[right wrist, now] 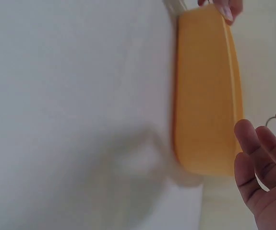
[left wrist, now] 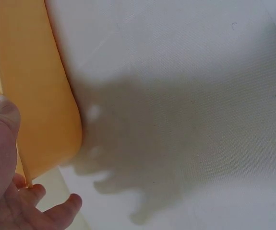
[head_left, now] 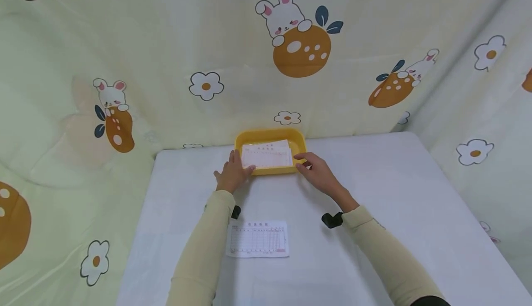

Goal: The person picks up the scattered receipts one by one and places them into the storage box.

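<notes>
A yellow plastic tray [head_left: 274,171] stands at the far edge of the table, with printed paper slips [head_left: 267,155] lying in it. At the tray's near left corner, my left hand [head_left: 233,173] holds the rim between thumb and fingers. The left wrist view shows that thumb [left wrist: 7,111] on the rim, with other fingers spread below. Beside the right end of the tray is my right hand [head_left: 317,173], its fingers loosely bent. In the right wrist view its fingers [right wrist: 257,143] are close to the tray wall [right wrist: 205,96]; whether they touch cannot be told.
A printed form pad [head_left: 257,240] lies on the white table [head_left: 374,181] nearer to me, by the left forearm. A patterned curtain [head_left: 232,42] hangs directly behind the tray and along the sides. Dark bands with small devices [head_left: 332,220] sit at my wrists.
</notes>
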{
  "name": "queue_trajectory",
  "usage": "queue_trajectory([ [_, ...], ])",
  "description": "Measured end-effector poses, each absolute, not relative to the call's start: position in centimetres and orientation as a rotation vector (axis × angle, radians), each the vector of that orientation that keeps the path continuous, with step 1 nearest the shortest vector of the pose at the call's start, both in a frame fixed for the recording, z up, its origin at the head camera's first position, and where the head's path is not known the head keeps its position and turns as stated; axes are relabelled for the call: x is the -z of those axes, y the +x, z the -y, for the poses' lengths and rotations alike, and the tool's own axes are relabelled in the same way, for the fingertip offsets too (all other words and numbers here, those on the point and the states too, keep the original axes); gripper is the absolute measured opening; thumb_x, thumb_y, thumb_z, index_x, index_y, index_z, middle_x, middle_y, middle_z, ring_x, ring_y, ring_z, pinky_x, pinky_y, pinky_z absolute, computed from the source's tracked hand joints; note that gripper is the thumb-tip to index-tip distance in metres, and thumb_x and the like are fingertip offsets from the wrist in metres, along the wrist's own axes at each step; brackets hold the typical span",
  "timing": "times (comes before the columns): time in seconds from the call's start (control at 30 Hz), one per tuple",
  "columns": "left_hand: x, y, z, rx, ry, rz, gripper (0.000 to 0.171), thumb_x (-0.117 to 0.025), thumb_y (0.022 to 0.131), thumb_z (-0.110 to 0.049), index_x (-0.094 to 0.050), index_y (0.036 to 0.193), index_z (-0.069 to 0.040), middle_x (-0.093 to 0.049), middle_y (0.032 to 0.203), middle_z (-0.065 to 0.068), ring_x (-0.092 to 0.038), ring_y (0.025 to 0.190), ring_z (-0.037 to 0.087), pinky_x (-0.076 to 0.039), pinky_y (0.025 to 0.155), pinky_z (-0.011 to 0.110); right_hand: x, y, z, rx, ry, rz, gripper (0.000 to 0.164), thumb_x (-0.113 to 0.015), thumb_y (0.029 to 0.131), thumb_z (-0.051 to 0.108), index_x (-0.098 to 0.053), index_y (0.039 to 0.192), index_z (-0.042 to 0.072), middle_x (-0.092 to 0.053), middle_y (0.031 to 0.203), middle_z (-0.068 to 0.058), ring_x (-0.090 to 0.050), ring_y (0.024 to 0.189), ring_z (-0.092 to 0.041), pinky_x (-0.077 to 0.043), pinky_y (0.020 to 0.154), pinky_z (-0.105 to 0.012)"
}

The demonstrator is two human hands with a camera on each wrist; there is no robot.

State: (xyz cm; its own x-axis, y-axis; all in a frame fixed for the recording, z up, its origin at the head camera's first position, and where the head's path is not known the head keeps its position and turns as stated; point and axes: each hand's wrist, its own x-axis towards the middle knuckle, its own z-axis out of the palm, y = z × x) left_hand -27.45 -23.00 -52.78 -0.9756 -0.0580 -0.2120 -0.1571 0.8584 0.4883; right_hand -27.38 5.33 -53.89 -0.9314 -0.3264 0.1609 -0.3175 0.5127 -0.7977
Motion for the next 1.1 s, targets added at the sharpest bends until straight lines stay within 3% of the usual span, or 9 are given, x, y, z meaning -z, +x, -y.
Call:
queue_trajectory([
  [0.37, 53.0, -27.8, 23.3, -0.796, -0.177, -2.816, 0.093, -0.063, 0.106, -0.052, -0.012, 0.172, -0.011, -0.013, 0.179, 0.011, -0.031, 0.157, 0.038, -0.011, 0.12, 0.079, 58.1, -23.8, -4.3, 1.457, -0.58, -2.631, 0.029, -0.063, 0.109, 0.01, -0.065, 0.136, -0.003, -0.069, 0.132, -0.019, -0.067, 0.111, -0.029, -0.057, 0.093, -0.044],
  [0.57, 53.3, -28.1, 23.3, -0.799, -0.169, -2.818, 0.093, -0.063, 0.106, -0.052, -0.011, 0.171, -0.01, -0.013, 0.179, 0.012, -0.033, 0.156, 0.038, -0.012, 0.119, 0.08, 59.6, -22.0, -3.7, 1.432, -0.572, -2.606, 0.027, -0.064, 0.108, 0.008, -0.069, 0.132, -0.001, -0.073, 0.118, -0.008, -0.065, 0.101, -0.022, -0.057, 0.09, -0.038],
  [0.87, 52.9, -27.6, 22.8, -0.824, -0.17, -2.807, 0.091, -0.063, 0.107, -0.051, -0.012, 0.171, -0.011, -0.013, 0.179, 0.011, -0.031, 0.157, 0.038, -0.01, 0.12, 0.079, 61.6, -18.4, -3.2, 1.373, -0.575, -2.602, 0.016, -0.067, 0.104, 0.004, -0.076, 0.118, 0.004, -0.073, 0.11, -0.002, -0.063, 0.097, -0.016, -0.056, 0.087, -0.036],
  [1.1, 53.3, -28.0, 23.0, -0.78, -0.167, -2.824, 0.092, -0.063, 0.106, -0.052, -0.012, 0.17, -0.011, -0.013, 0.179, 0.012, -0.031, 0.157, 0.038, -0.011, 0.119, 0.08, 62.3, -17.4, -2.4, 1.287, -0.631, -2.647, 0.01, -0.072, 0.101, 0.004, -0.075, 0.107, 0.011, -0.066, 0.102, 0.003, -0.054, 0.098, -0.018, -0.049, 0.089, -0.039],
])
